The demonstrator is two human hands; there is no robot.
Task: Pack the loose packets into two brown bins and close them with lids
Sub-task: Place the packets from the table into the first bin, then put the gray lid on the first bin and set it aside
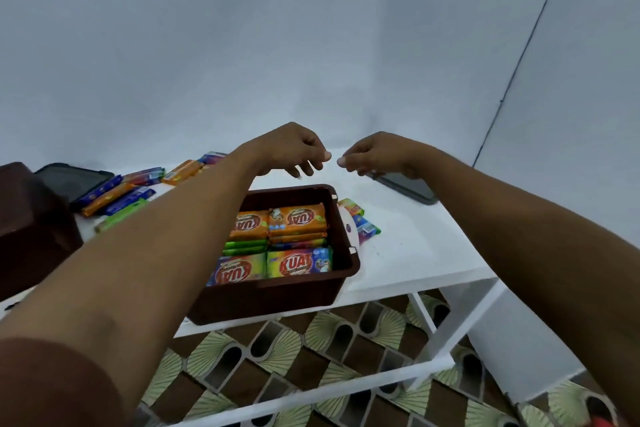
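An open brown bin [273, 302] stands at the front of the white table [422, 253], filled with rows of orange, green and rainbow packets [298, 218]. Both my hands hover above its far edge, fingertips almost meeting. My left hand [294, 149] and my right hand [375, 154] hang with loosely curled fingers and hold nothing. Several loose packets [121, 192] lie at the back left, and a few more [360, 222] lie just right of the bin. A second brown bin [31, 225] stands at the left edge. One dark lid [74, 178] lies behind it, another [407, 185] under my right hand.
The white wall rises right behind the table. A lower white shelf rail [311, 388] runs beneath the tabletop, over a patterned floor [311, 350]. Bare tabletop stretches to the right of the bin.
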